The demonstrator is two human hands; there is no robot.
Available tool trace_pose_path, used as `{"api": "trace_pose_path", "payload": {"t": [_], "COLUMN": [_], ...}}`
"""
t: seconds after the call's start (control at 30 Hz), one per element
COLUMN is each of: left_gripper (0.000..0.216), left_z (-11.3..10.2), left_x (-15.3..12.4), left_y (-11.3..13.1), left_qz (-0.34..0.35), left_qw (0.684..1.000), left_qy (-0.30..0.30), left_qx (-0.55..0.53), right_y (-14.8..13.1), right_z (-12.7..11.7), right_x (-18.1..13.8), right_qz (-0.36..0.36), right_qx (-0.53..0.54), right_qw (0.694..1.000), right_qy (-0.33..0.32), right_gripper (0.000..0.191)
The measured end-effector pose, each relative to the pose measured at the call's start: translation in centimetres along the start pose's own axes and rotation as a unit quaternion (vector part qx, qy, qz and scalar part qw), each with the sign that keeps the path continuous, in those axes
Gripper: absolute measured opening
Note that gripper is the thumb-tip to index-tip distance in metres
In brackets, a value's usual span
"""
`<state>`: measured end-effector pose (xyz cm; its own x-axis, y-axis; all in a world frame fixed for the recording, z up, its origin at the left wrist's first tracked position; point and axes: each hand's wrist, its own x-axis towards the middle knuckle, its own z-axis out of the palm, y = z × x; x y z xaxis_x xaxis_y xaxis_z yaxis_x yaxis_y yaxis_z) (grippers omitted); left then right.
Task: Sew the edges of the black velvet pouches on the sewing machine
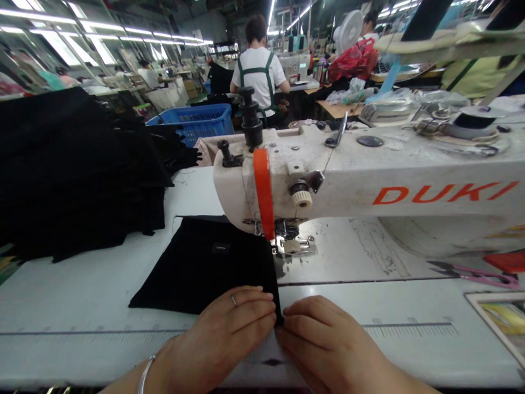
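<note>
A flat black fabric piece [205,273] with a small label [221,248] lies on the white sewing table. Its right edge runs under the presser foot area [287,245] of the sewing machine [353,180]. My left hand [229,334], with a ring and a bracelet, is closed on the fabric's near right corner, fingers bent together over it. Opposite it, my right hand [328,342] pinches the same corner at the edge. Both thumbs are mostly hidden, and the fingertips of the two hands nearly meet.
A tall stack of black fabric [82,175] rises at the left, a blue basket [200,121] behind it. Pink-handled thread snips [484,273] and a red object [506,261] lie at the right. A ruler scale [410,329] marks the table's front. Another person [258,71] sits beyond.
</note>
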<state>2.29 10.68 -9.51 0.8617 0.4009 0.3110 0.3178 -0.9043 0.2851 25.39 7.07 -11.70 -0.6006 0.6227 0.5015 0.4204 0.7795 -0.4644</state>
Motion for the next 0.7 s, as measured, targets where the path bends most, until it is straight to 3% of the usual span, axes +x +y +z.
{"api": "trace_pose_path", "payload": {"t": [0.27, 0.5, 0.7], "left_gripper": [0.028, 0.023, 0.027], "left_z": [0.4, -0.3, -0.2], "left_x": [-0.1, -0.1, -0.1], "left_y": [-0.5, -0.7, -1.2], "left_qz": [-0.022, -0.025, -0.021], "left_qw": [0.999, 0.999, 0.998], "left_qy": [-0.017, -0.017, -0.022], "left_qx": [-0.032, -0.041, -0.048], "right_y": [0.4, 0.8, 1.1], "right_z": [0.2, 0.2, 0.1], "right_x": [0.0, 0.2, 0.6], "right_qz": [0.058, -0.031, -0.003], "right_qx": [0.029, -0.04, -0.028], "right_qw": [0.998, 0.998, 0.999], "right_qy": [0.01, 0.027, -0.017], "right_gripper": [0.02, 0.022, 0.021]}}
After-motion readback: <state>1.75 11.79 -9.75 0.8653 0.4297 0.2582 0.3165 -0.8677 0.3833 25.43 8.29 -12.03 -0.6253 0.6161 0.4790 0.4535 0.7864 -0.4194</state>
